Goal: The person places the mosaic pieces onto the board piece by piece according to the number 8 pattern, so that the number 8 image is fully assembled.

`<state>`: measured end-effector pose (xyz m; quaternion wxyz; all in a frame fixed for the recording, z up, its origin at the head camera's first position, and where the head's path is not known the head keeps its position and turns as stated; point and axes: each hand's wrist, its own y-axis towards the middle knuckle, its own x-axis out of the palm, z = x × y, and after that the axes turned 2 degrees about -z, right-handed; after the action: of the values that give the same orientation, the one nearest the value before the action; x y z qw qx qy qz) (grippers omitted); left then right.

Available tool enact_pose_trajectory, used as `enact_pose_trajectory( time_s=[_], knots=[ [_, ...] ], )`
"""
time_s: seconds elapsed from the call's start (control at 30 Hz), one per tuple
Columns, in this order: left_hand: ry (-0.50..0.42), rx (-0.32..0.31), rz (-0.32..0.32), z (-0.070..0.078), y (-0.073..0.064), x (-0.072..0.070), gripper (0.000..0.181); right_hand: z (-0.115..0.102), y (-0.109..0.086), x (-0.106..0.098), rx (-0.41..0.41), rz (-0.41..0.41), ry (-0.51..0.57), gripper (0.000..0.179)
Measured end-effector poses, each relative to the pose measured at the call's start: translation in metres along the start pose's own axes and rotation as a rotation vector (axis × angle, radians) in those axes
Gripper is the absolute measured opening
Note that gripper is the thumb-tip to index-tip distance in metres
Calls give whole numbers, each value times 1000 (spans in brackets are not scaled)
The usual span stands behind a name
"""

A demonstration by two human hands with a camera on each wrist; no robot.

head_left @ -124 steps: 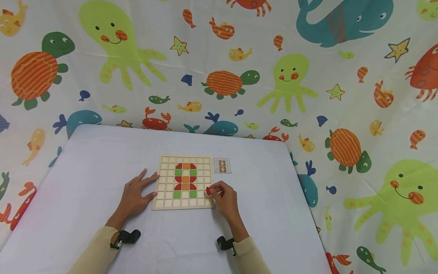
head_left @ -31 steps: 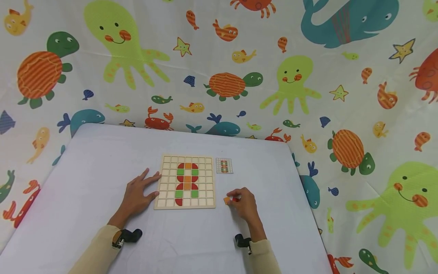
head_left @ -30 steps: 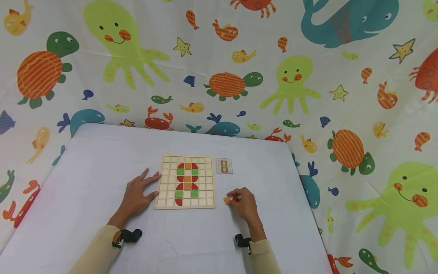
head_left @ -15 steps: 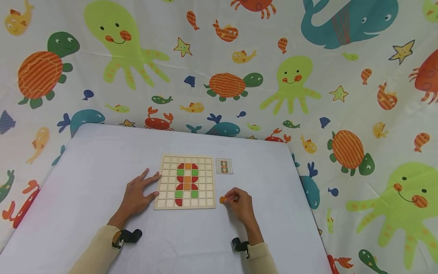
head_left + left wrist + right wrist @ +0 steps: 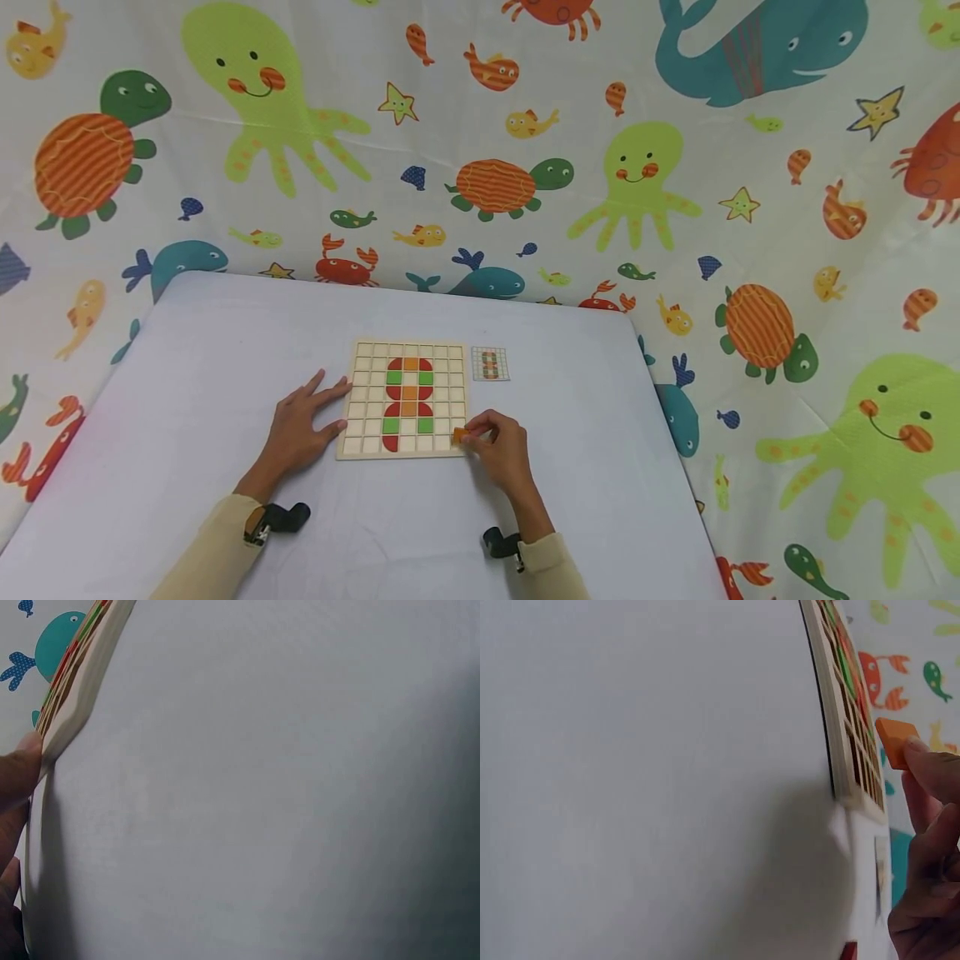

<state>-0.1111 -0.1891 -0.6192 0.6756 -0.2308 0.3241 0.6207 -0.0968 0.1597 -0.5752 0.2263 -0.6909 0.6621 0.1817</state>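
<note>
A wooden grid board (image 5: pixel 403 456) lies on the white-covered table. Red rounded tiles (image 5: pixel 394 392), green square tiles (image 5: pixel 425 425) and orange square tiles (image 5: pixel 408 407) form a figure in its middle columns, with one red tile (image 5: pixel 391 444) in the bottom row. My right hand (image 5: pixel 501 450) pinches an orange square tile (image 5: pixel 891 742) between thumb and fingertips, over the board's lower right edge. Fingers extended, my left hand (image 5: pixel 298 427) touches the board's left edge with thumb and fingertips.
Just right of the board lies a small pattern card (image 5: pixel 491 364) printed with a similar figure. A red piece (image 5: pixel 850 951) shows at the bottom of the right wrist view. Behind the table hangs a sea-animal cloth (image 5: pixel 300 208).
Earlier a red tile was in my right hand; a red one now sits in the bottom row. The right hand has since brought an orange tile left to the board. My left hand stays put.
</note>
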Motion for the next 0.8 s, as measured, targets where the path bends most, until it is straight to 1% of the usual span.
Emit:
enact_pose_trajectory(
  time_s=[0.07, 0.23, 0.4, 0.6, 0.8],
  knots=[
    [-3, 4, 6, -1, 0, 1, 65, -4, 0, 5, -3, -11, 10, 17],
    [-11, 0, -10, 1, 1, 2, 65, -12, -1, 18, -14, -32, 36, 16],
    [2, -15, -14, 0, -1, 0, 66, -21, -2, 36, 0, -64, 58, 14],
    [4, -16, -19, -2, -1, 0, 66, -30, -4, 55, 10, -83, 24, 15],
    [3, -8, -14, -3, -1, 1, 66, -35, -4, 66, 8, -74, -29, 15]
  ],
)
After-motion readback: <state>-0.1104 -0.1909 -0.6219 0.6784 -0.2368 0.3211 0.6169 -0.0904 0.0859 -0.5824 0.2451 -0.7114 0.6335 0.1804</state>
